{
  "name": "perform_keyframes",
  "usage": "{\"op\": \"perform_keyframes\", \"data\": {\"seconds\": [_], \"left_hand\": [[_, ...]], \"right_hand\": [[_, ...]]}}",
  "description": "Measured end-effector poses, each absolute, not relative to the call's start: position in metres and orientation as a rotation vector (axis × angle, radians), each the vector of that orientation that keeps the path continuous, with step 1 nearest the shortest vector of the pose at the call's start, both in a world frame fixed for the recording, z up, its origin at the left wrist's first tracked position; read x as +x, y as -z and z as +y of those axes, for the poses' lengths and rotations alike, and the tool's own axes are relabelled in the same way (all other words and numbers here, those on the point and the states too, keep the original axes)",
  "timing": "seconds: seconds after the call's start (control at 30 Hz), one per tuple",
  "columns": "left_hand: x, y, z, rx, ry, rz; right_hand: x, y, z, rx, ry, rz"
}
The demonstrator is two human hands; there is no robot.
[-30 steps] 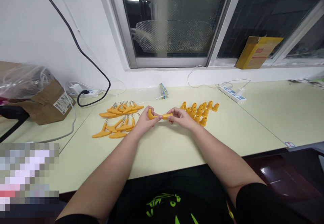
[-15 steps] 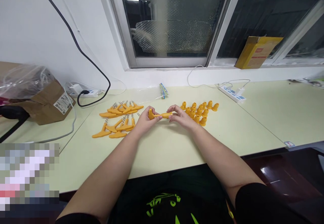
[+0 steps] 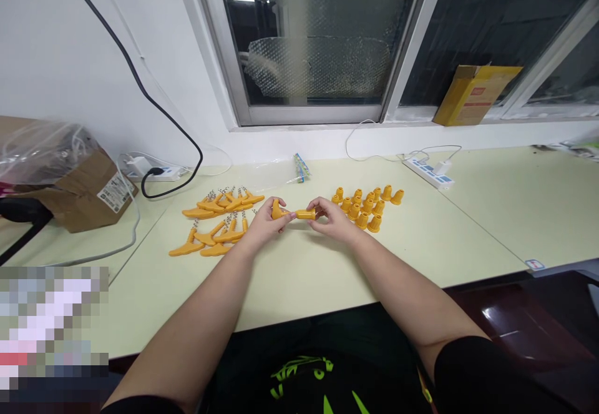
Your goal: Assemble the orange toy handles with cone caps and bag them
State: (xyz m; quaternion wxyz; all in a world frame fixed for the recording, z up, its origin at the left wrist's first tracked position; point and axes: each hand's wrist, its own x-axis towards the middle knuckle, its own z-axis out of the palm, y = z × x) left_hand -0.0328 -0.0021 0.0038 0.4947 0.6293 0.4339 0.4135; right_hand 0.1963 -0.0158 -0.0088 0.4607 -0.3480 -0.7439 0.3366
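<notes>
Both my hands meet above the middle of the table. My left hand [image 3: 268, 223] is closed around the yellow T-shaped handle of a corkscrew [image 3: 277, 209]; its metal spiral does not show. My right hand [image 3: 330, 219] pinches the flared end of a yellow plastic sleeve [image 3: 305, 214], which lies sideways in line with the handle. How far the spiral goes into the sleeve is hidden. Left of my hands lie several more yellow corkscrews [image 3: 216, 233] with bare metal spirals. On the right stand several matching yellow sleeves [image 3: 362, 208], most of them upright.
A clear plastic bag [image 3: 274, 173] with a printed header lies behind my hands. Power strips [image 3: 428, 172] with cables sit along the wall. An opened cardboard box [image 3: 88, 183] and a black cable [image 3: 140, 70] are at the left. A yellow carton [image 3: 475, 95] leans on the window.
My right fingers have shifted to the sleeve's flared end, leaving more of its body showing. The handle has turned slightly in my left hand. The corkscrews and sleeves on the table stay put.
</notes>
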Motion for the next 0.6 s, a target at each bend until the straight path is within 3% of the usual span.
{"op": "perform_keyframes", "data": {"seconds": [0.27, 0.6], "left_hand": [[-0.0333, -0.0086, -0.0056, 1.605, -1.012, 0.989], [-0.0294, -0.0127, -0.0088, 1.419, -0.97, 1.055]], "right_hand": [[0.1962, 0.0096, -0.016, -1.038, -1.126, -1.728], [0.1978, 0.0147, -0.0124, -0.855, -0.821, -1.843]]}}
